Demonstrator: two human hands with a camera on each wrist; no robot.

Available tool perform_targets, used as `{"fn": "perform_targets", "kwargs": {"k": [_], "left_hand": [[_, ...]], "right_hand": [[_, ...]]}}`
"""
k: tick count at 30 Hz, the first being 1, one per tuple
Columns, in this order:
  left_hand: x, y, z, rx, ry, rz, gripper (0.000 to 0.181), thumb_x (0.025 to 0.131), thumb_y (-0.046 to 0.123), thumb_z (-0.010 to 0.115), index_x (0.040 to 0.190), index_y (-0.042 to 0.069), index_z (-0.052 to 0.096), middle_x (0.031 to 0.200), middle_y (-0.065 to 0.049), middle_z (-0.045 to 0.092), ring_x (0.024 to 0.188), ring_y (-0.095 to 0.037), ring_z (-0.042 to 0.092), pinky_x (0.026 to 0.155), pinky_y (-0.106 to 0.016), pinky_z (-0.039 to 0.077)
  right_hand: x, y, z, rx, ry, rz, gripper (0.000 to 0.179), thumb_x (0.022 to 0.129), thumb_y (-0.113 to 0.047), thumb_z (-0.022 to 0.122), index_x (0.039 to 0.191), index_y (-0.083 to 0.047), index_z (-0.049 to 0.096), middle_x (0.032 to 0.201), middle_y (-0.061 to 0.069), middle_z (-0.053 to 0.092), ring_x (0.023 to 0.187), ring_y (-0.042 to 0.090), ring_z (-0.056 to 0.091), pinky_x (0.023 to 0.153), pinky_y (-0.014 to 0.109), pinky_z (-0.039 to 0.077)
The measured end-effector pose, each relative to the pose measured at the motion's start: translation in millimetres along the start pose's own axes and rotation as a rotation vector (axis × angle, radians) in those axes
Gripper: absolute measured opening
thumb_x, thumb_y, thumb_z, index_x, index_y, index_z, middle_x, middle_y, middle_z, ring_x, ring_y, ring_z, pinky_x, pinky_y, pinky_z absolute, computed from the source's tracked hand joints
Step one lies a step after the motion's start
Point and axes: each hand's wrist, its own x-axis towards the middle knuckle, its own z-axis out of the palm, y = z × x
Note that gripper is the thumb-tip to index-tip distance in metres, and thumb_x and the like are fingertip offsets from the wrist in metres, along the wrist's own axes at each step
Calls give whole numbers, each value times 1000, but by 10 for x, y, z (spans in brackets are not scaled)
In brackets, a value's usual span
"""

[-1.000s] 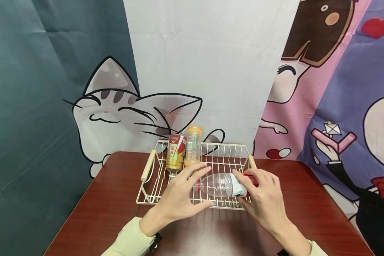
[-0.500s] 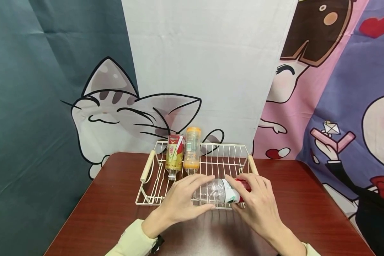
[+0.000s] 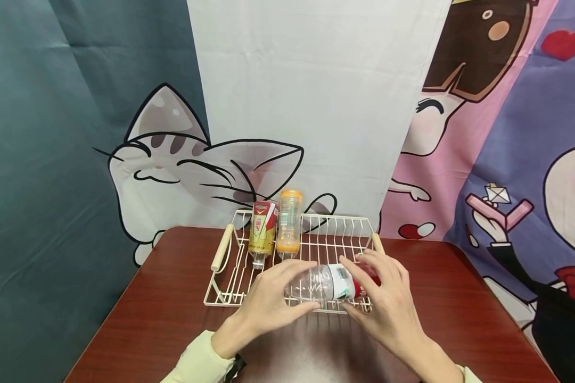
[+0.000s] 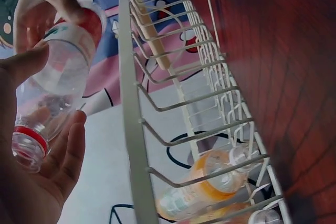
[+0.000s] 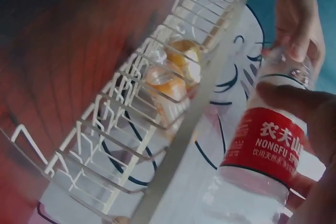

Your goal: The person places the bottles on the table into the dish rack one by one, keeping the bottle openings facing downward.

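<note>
A clear plastic water bottle [image 3: 311, 284] lies sideways between my two hands, over the front of a white wire rack [image 4: 128, 77]. My left hand [image 3: 265, 298] holds its neck end, thumb on the near side and fingers on the far side. In the left wrist view the open mouth with a red ring [image 4: 32, 136] points into that palm. My right hand [image 3: 393, 298] grips the base end, with its thumb and fingers around the red label [image 5: 262, 142]. The fingers hide part of the label in the head view.
Two more bottles lean neck-down in the rack's left half, one with a red and yellow label [image 3: 263, 229], one with orange bands [image 3: 289, 221]. Wooden handles [image 3: 222, 247] flank the rack. It stands on a dark red table [image 3: 153, 298] before a cartoon-printed cloth [image 3: 311, 106].
The water bottle has shifted left and slightly nearer, its neck passing behind my left fingers. My right hand has moved left with it, while the left hand has hardly moved.
</note>
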Motion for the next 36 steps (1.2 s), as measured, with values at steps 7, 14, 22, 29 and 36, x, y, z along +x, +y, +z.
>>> {"fn": "perform_targets", "kwargs": {"k": [7, 14, 22, 29, 36], "left_hand": [[-70, -17, -12, -67, 86, -195, 74, 79, 28, 102, 145, 18, 71, 128, 2, 78, 102, -12, 73, 88, -33, 63], [-115, 103, 41, -355, 209, -396, 65, 82, 21, 99, 142, 16, 74, 119, -3, 81, 97, -15, 78, 80, -33, 65], [-139, 284, 184, -847, 120, -544, 54, 99, 13, 81, 147, -3, 64, 138, -24, 72, 108, -19, 76, 90, -33, 65], [-171, 408, 270, -1184, -5, -714, 67, 108, 24, 68, 158, -15, 45, 136, -16, 72, 102, -14, 75, 86, -25, 60], [-162, 463, 319, -1265, -36, -691, 57, 111, 22, 62, 155, -10, 47, 125, -7, 77, 103, -15, 80, 83, -23, 59]], "right_hand": [[74, 16, -15, 310, 393, 177, 96, 92, -54, 89, 151, 13, 53, 149, 27, 60, 147, 31, 50, 126, 34, 32], [140, -93, -11, 994, 622, 538, 84, 90, 24, 68, 164, -1, 38, 149, 17, 54, 141, 24, 53, 115, 26, 46], [152, -207, 44, 1322, 421, 716, 72, 104, -3, 68, 166, -11, 33, 159, 10, 50, 142, 19, 56, 113, 26, 53], [107, -285, 112, 1387, 309, 737, 56, 105, -12, 70, 155, -7, 45, 147, 8, 65, 132, 16, 65, 115, 29, 52], [131, -295, 114, 1355, 307, 797, 34, 106, -11, 68, 138, -7, 62, 129, 4, 74, 118, 14, 70, 109, 30, 54]]}}
